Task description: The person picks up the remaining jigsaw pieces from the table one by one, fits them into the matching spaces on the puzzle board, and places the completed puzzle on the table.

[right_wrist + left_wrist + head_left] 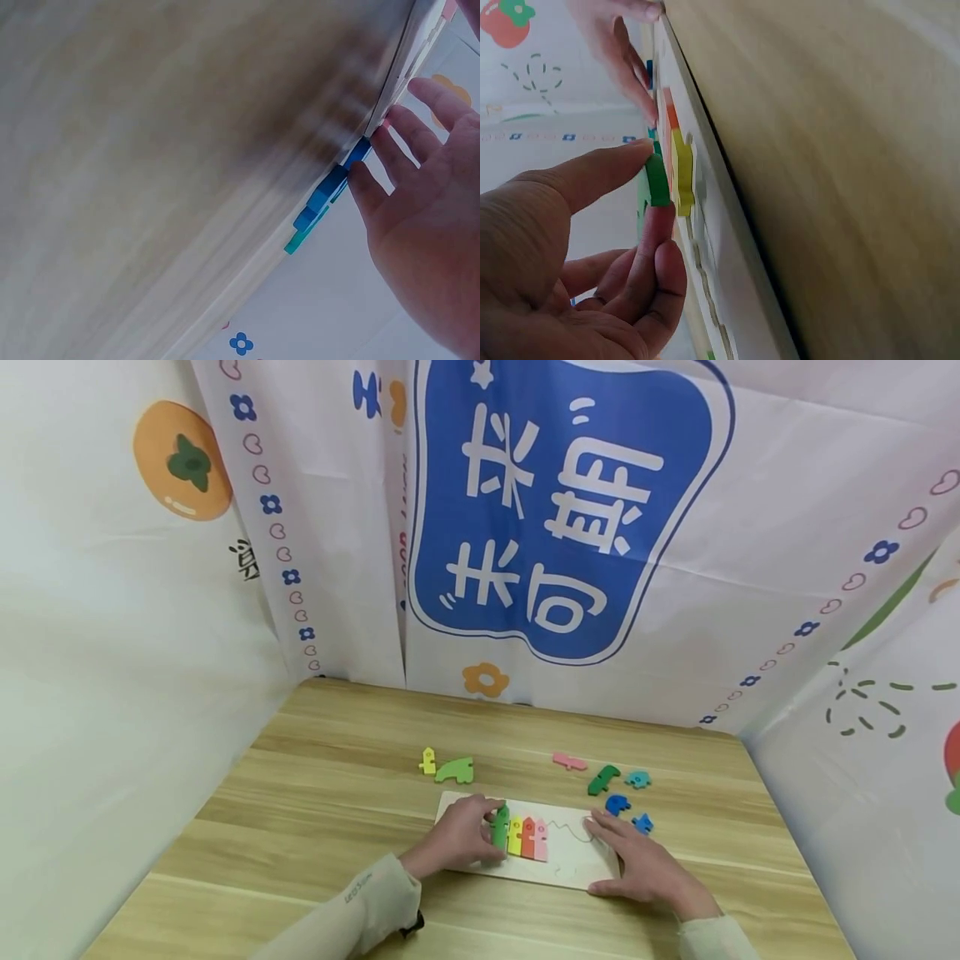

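A pale wooden puzzle board [577, 864] lies on the table with yellow [515, 837], red [528, 838] and pink [541, 841] pieces side by side on it. My left hand [467, 833] pinches a green puzzle piece [657, 180] between thumb and fingers, just left of the yellow piece. In the left wrist view the green piece stands a little above the board's face. At the board's right end my right hand [647, 860] rests with spread fingers, touching the edge. Wavy outlines show on the board's bare right part.
Behind the board lie a small yellow piece [428, 761], a light green piece [456, 770], a pink piece [569, 762] and a dark green piece [603, 780]. Teal [638, 779] and blue [617, 804] pieces sit near my right hand. Printed cloth [337, 527] walls surround the table.
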Motion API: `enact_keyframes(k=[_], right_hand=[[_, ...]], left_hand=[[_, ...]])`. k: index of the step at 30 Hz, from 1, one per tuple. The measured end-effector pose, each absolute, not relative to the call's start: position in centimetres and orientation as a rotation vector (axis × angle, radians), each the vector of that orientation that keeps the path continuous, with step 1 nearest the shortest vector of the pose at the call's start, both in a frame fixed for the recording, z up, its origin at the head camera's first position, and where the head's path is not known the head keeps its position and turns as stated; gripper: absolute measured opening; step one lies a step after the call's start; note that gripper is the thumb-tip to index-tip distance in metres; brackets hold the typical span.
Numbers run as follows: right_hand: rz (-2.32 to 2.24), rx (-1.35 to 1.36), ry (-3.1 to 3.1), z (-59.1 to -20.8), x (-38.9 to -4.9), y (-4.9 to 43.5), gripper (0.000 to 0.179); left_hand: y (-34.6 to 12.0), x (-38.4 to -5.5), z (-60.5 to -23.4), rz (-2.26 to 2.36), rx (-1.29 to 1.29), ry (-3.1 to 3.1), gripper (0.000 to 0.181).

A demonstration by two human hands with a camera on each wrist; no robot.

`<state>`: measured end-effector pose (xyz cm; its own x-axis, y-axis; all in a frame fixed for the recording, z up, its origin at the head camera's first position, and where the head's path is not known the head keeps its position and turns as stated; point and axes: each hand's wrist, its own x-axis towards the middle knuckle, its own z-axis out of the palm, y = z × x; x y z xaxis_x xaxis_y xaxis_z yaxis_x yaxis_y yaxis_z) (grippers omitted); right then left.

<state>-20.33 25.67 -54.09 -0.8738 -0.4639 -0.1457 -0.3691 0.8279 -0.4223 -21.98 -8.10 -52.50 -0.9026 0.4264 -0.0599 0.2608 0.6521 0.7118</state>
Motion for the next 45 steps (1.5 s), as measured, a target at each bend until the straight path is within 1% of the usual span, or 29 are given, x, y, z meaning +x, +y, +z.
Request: enact_keyframes(k=[7,14,20,27,32,45], right_hand=[[-0.570,-0.650,2.775,-53.98,-20.14,25.69,0.100],[-0.564,-0.644,2.768,-53.97,-20.18,25.66,0.101],[-0.562,-0.630,2.769,-53.93,-20.39,25.65,0.101],[-0.578,-0.639,2.765,-53.68,-20.20,25.62,0.100],[-0.582,-0.636,2.768,-53.52,-20.09,25.50,0.100],[-0.577,-0.645,2.774,-53.87,-20.07,25.65,0.099]], left_hand=[[-7.78,-21.61,-52.94,0.952,0.596,2.725,0.078],[-7.84,-21.70,-53.09,0.952,0.612,2.737,0.078],[-7.68,-21.87,-52.99,0.944,0.642,2.751,0.075],[-7.41,-21.84,-52.93,0.934,0.615,2.733,0.073],[-7.29,-21.80,-52.95,0.869,0.672,2.791,0.072],[-7.32,-21.51,-53.47,0.777,0.725,2.862,0.074]])
